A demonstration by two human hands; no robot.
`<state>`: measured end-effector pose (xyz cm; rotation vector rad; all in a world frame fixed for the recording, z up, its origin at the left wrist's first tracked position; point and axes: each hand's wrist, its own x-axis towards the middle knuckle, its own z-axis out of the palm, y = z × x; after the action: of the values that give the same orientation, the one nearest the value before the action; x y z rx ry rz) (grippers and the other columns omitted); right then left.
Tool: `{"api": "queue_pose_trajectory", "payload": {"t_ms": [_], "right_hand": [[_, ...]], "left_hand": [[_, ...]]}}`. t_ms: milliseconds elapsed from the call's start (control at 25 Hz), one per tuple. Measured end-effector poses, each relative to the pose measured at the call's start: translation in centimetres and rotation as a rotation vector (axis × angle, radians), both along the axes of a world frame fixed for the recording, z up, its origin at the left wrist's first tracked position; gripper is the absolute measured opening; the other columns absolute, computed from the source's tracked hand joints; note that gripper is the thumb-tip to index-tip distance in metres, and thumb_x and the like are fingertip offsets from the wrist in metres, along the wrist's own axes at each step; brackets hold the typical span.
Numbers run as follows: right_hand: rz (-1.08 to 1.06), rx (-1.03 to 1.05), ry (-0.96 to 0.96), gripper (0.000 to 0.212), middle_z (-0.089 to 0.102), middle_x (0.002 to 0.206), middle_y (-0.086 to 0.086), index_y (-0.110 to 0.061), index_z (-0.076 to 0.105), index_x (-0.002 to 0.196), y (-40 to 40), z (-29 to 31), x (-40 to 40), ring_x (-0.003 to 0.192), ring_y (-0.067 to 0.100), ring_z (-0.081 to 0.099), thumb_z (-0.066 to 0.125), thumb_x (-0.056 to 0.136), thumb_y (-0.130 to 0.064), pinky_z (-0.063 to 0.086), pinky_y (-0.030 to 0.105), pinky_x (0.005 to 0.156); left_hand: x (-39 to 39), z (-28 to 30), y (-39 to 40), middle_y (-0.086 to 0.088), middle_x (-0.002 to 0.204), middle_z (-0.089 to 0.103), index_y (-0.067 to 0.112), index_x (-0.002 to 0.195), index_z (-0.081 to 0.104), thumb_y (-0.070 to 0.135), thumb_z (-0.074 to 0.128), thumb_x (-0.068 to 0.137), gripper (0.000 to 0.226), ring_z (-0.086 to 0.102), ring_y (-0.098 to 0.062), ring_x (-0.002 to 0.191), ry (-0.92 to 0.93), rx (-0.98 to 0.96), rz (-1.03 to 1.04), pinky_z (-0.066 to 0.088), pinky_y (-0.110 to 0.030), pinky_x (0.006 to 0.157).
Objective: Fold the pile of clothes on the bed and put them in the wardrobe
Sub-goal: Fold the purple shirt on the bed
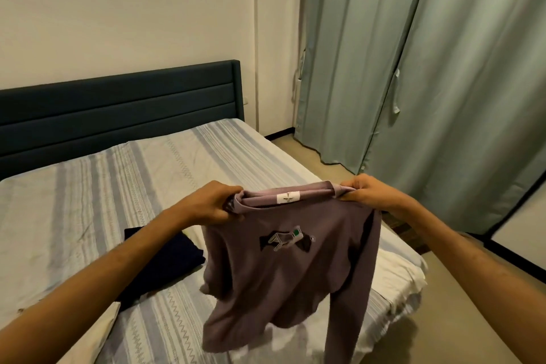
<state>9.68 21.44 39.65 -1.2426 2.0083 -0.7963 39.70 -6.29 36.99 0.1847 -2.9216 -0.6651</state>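
Between both sets of curled fingers hangs a mauve long-sleeve shirt (283, 269), held up over the striped bed (88, 186). Left hand (214, 205) pinches one shoulder, right hand (365, 189) pinches the other, collar label facing up. Below the left fingers, a dark folded garment (165, 260) lies on the sheet. Green curtains (428, 68) hang beyond the right fingers.

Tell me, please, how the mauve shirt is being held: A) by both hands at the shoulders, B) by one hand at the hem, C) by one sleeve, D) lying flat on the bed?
A: the left hand and right hand each grip a shoulder of the shirt, which hangs above the bed.
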Motion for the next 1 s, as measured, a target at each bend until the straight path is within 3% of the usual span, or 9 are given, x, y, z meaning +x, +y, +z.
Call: {"api": "queue_pose_trajectory", "payload": {"t_ms": [160,320,440,560,640,720,840,920,1000], "right_hand": [[0.028,-0.019,-0.159,0.052,0.079,0.108,0.007,-0.023,0.083,0.109,-0.2,0.2,-0.7,0.101,0.025,0.075,0.079,0.076,-0.063,0.06,0.032,0.092],[0.055,-0.066,-0.207,0.032,0.079,0.106,0.007,-0.026,0.083,0.107,-0.8,0.9,-0.2,0.097,0.024,0.076,0.069,0.089,-0.048,0.062,0.031,0.086],[0.104,-0.102,0.072,0.05,0.077,0.097,0.013,-0.015,0.08,0.107,-1.9,0.3,1.0,0.09,0.035,0.072,0.066,0.092,-0.06,0.059,0.046,0.08],[0.158,-0.117,0.32,0.075,0.074,0.081,0.01,-0.017,0.08,0.094,-2.5,-0.4,2.4,0.076,0.031,0.069,0.057,0.08,-0.087,0.054,0.047,0.068],[0.108,-0.149,0.364,0.063,0.075,0.079,0.004,-0.022,0.082,0.095,-2.8,-0.5,3.7,0.072,0.024,0.069,0.059,0.084,-0.079,0.055,0.042,0.065],[0.054,-0.211,0.335,0.047,0.075,0.074,-0.003,-0.025,0.083,0.096,-3.2,-0.8,5.3,0.068,0.019,0.069,0.06,0.088,-0.066,0.055,0.036,0.061],[-0.071,-0.431,0.521,0.061,0.063,0.06,-0.005,-0.022,0.074,0.076,-4.2,-1.6,7.2,0.054,0.018,0.059,0.05,0.095,-0.074,0.052,0.037,0.051],[-0.17,-0.552,0.792,0.063,0.057,0.059,-0.006,-0.021,0.062,0.067,-5.0,-2.5,7.3,0.05,0.014,0.051,0.044,0.099,-0.072,0.049,0.039,0.049],[-0.248,-0.589,0.939,0.062,0.058,0.062,-0.004,-0.021,0.063,0.07,-5.5,-2.5,7.8,0.05,0.014,0.051,0.041,0.103,-0.068,0.05,0.036,0.05]], "left_hand": [[2.0,0.0,-1.9,-0.012,0.078,0.065,0.01,0.082,0.071,0.044,0.078,0.086,0.035,0.057,-0.014,0.071,0.041,0.391,0.157,0.046,-0.032,0.069],[4.3,0.5,-1.6,-0.013,0.111,0.075,0.007,0.11,0.075,0.032,0.077,0.094,0.03,0.07,-0.03,0.108,-0.18,0.672,0.146,0.056,-0.041,0.097],[5.6,1.2,-1.2,-0.009,0.115,0.075,0.012,0.116,0.075,0.039,0.077,0.092,0.036,0.07,-0.03,0.11,-0.163,0.713,0.15,0.057,-0.04,0.098],[6.9,2.1,-2.2,-0.007,0.106,0.075,0.011,0.109,0.077,0.029,0.079,0.093,0.024,0.07,-0.024,0.1,-0.087,0.653,0.161,0.057,-0.033,0.091],[8.0,2.4,-3.5,-0.001,0.095,0.075,0.018,0.102,0.079,0.021,0.079,0.094,0.009,0.07,-0.015,0.089,-0.007,0.49,0.184,0.057,-0.03,0.083],[9.4,2.3,-4.7,0.009,0.083,0.072,0.03,0.096,0.078,0.034,0.079,0.091,0.007,0.068,-0.013,0.079,0.128,0.184,0.251,0.059,-0.034,0.073],[11.2,2.7,-5.3,0.018,0.074,0.062,0.033,0.094,0.067,0.062,0.065,0.085,0.031,0.06,-0.004,0.066,0.328,-0.247,0.328,0.048,-0.021,0.059],[11.9,3.5,-5.3,0.016,0.071,0.059,0.03,0.091,0.062,0.066,0.061,0.089,0.036,0.058,-0.006,0.061,0.341,-0.257,0.284,0.044,-0.017,0.057],[12.3,4.3,-5.5,0.01,0.068,0.061,0.026,0.085,0.064,0.062,0.065,0.093,0.036,0.061,-0.014,0.063,0.257,-0.047,0.212,0.047,-0.021,0.057]]}}
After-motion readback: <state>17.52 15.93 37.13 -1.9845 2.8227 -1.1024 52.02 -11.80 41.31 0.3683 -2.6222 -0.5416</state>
